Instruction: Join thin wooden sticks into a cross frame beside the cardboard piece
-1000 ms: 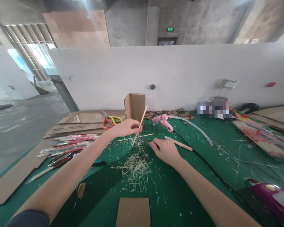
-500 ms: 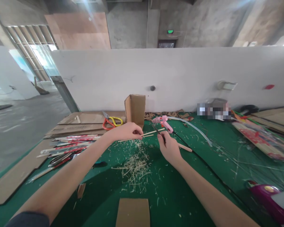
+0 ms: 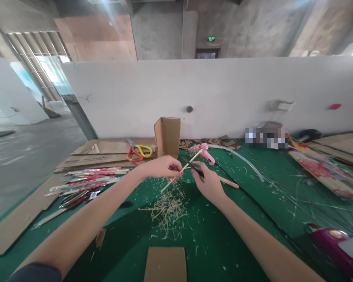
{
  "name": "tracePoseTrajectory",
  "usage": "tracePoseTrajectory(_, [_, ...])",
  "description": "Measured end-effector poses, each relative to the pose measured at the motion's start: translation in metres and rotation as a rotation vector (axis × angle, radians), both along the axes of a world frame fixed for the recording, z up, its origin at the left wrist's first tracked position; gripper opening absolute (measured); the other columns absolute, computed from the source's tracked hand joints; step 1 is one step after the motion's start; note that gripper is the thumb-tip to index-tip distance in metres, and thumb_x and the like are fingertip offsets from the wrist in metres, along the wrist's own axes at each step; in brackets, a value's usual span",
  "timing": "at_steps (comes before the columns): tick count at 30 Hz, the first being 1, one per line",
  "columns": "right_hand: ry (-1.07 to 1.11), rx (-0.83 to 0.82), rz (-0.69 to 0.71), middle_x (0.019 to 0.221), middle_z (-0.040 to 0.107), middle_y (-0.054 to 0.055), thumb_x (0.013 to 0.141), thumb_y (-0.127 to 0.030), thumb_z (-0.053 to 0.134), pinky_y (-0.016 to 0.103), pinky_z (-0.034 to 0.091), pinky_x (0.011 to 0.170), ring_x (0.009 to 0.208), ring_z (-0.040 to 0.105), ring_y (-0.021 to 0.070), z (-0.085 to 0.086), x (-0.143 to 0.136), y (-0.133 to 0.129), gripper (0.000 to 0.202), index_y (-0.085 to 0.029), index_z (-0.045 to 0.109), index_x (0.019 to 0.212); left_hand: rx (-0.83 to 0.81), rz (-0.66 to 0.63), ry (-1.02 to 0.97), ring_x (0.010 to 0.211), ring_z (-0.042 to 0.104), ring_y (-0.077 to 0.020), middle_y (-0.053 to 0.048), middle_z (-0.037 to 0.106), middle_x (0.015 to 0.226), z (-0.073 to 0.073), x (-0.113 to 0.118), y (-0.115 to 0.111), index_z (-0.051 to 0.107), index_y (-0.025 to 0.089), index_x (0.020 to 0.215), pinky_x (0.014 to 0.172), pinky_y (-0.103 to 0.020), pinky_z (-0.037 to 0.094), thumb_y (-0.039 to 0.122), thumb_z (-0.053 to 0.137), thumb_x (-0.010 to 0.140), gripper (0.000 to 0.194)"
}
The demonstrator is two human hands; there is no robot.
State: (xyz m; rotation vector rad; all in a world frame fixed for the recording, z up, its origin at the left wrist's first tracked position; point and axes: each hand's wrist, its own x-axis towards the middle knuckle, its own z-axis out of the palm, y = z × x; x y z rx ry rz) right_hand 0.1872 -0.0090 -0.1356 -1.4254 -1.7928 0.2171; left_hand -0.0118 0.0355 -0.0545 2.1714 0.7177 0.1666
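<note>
whittling looks underway: left hand (image 3: 161,167) pinches a thin pale wooden stick (image 3: 181,171), right hand (image 3: 207,183) closed around a dark slim blade (image 3: 192,167) crossing it just past the pinch, needing a controlled outward stroke.

Thin pale wooden stick (image 3: 181,170), held aslant above the green table (image 3: 241,219), lower end toward the near left over the heap of wood shavings (image 3: 169,207), upper end rising toward the far edge near the pink glue gun. Pinched at mid-length in the left hand (image 3: 161,167). Slim dark blade (image 3: 193,167), gripped in the right hand (image 3: 208,184), laid across the stick just right of the left fingertips, tip pointing far left.
</note>
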Motion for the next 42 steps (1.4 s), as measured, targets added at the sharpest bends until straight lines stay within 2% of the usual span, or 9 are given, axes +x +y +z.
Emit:
tracePoseTrajectory(12, [0.520, -0.091, 0.250, 0.073, 0.060, 0.000, 0.078, -0.030, 0.045, 0.025, 0.042, 0.060, 0.066, 0.054, 0.0130, 0.021, -0.023, 0.006, 0.023, -0.017, 0.059, 0.090, 0.190, 0.091, -0.107, 0.061, 0.060, -0.0142, -0.003, 0.065, 0.066, -0.009, 0.013, -0.007, 0.061, 0.015, 0.075, 0.054, -0.023, 0.042, 0.033, 0.055, 0.077, 0.019])
tracePoseTrajectory(15, [0.506, -0.047, 0.249, 0.075, 0.059, 0.001, 0.078, -0.035, 0.049, 0.025, 0.042, 0.063, 0.067, 0.053, 0.0133, 0.026, -0.026, 0.002, 0.022, -0.016, 0.058, 0.085, 0.277, 0.096, -0.110, 0.060, 0.057, -0.0131, -0.002, 0.064, 0.066, -0.009, 0.014, -0.008, 0.062, 0.015, 0.074, 0.054, -0.023, 0.040, 0.030, 0.054, 0.078, 0.018])
tracePoseTrajectory(19, [0.431, -0.024, 0.193, 0.070, 0.058, 0.001, 0.080, -0.039, 0.048, 0.024, 0.039, 0.058, 0.062, 0.049, 0.0124, 0.030, -0.026, 0.001, 0.026, -0.016, 0.058, 0.080, 0.357, 0.112, -0.095, 0.060, 0.055, -0.0134, -0.003, 0.063, 0.068, -0.002, 0.010, -0.008, 0.063, 0.014, 0.077, 0.053, -0.024, 0.039, 0.038, 0.054, 0.078, 0.025])
tracePoseTrajectory(23, [0.388, -0.033, 0.173, 0.065, 0.054, 0.000, 0.081, -0.042, 0.047, 0.023, 0.035, 0.054, 0.058, 0.045, 0.0113, 0.030, -0.026, 0.001, 0.029, -0.016, 0.060, 0.080, 0.268, 0.222, -0.230, 0.080, 0.058, -0.0161, -0.008, 0.063, 0.093, 0.011, -0.002, -0.002, 0.057, 0.017, 0.104, 0.065, -0.025, 0.045, 0.031, 0.048, 0.081, 0.027])
tracePoseTrajectory(25, [0.363, -0.039, 0.186, 0.065, 0.053, -0.001, 0.082, -0.042, 0.046, 0.023, 0.034, 0.054, 0.058, 0.044, 0.0113, 0.031, -0.028, 0.000, 0.029, -0.017, 0.060, 0.081, 0.216, 0.262, -0.326, 0.082, 0.058, -0.0164, -0.010, 0.060, 0.101, 0.017, -0.006, 0.001, 0.052, 0.018, 0.112, 0.062, -0.025, 0.045, 0.033, 0.047, 0.083, 0.033])
tracePoseTrajectory(28, [0.332, -0.040, 0.232, 0.066, 0.053, -0.001, 0.082, -0.041, 0.046, 0.022, 0.034, 0.054, 0.060, 0.044, 0.0112, 0.032, -0.034, -0.002, 0.028, -0.017, 0.059, 0.078, 0.153, 0.235, -0.476, 0.085, 0.057, -0.0160, -0.010, 0.058, 0.108, 0.021, -0.006, 0.001, 0.049, 0.021, 0.119, 0.064, -0.025, 0.046, 0.034, 0.046, 0.084, 0.037])
tracePoseTrajectory(35, [0.352, -0.090, 0.273, 0.063, 0.049, -0.002, 0.082, -0.044, 0.045, 0.022, 0.030, 0.051, 0.056, 0.039, 0.0096, 0.032, -0.047, -0.005, 0.030, -0.017, 0.058, 0.079, 0.191, 0.216, -0.554, 0.077, 0.057, -0.0141, -0.004, 0.063, 0.087, 0.022, -0.005, -0.008, 0.058, 0.022, 0.108, 0.069, -0.029, 0.045, 0.032, 0.054, 0.081, 0.029])
tracePoseTrajectory(40, [0.336, -0.088, 0.261, 0.063, 0.048, -0.003, 0.082, -0.046, 0.045, 0.021, 0.031, 0.052, 0.056, 0.040, 0.0094, 0.034, -0.046, -0.008, 0.031, -0.017, 0.056, 0.079, 0.211, 0.226, -0.525, 0.082, 0.058, -0.0151, -0.004, 0.062, 0.085, 0.023, -0.008, -0.007, 0.056, 0.019, 0.102, 0.072, -0.028, 0.046, 0.029, 0.059, 0.077, 0.027])
tracePoseTrajectory(42, [0.328, -0.067, 0.264, 0.067, 0.050, -0.002, 0.087, -0.045, 0.036, 0.021, 0.032, 0.052, 0.057, 0.041, 0.0091, 0.033, -0.042, -0.009, 0.034, -0.017, 0.054, 0.086, 0.220, 0.224, -0.546, 0.084, 0.059, -0.0153, -0.003, 0.061, 0.085, 0.022, -0.008, -0.005, 0.052, 0.020, 0.105, 0.074, -0.029, 0.047, 0.028, 0.057, 0.078, 0.029])
